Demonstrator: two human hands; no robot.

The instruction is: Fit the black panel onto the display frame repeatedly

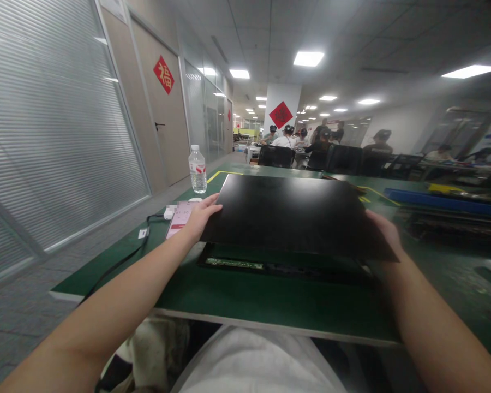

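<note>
A thin black display panel is raised above the green table, its dark face catching a ceiling light's reflection. My left hand grips its left edge, thumb on the face. At the opposite edge, my right hand is closed round the side, its fingers mostly behind the panel. Beneath lies a dark frame, partly covered from sight, with a strip of green circuit board along its near side.
Left of the panel are a phone, a white plug with a black cable, and a water bottle. A long blue strip lies on the table at right. Several people sit farther back.
</note>
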